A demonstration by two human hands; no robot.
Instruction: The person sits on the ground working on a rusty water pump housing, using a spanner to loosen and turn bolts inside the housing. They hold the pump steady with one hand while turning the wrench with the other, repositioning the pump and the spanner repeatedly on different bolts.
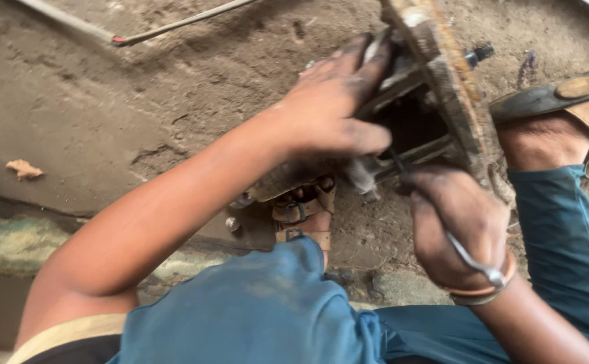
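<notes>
Left hand grips the rusty metal housing; right hand clenches a thin tool probing its opening. Part looks unfreed, work mid-way.

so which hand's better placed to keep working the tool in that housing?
Right, likely: the right hand grips the thin metal tool, its tip at the rusty metal housing. The left hand steadies the housing.

Dirt-floor repair workshop: oily ground, rusty machine part.
</notes>
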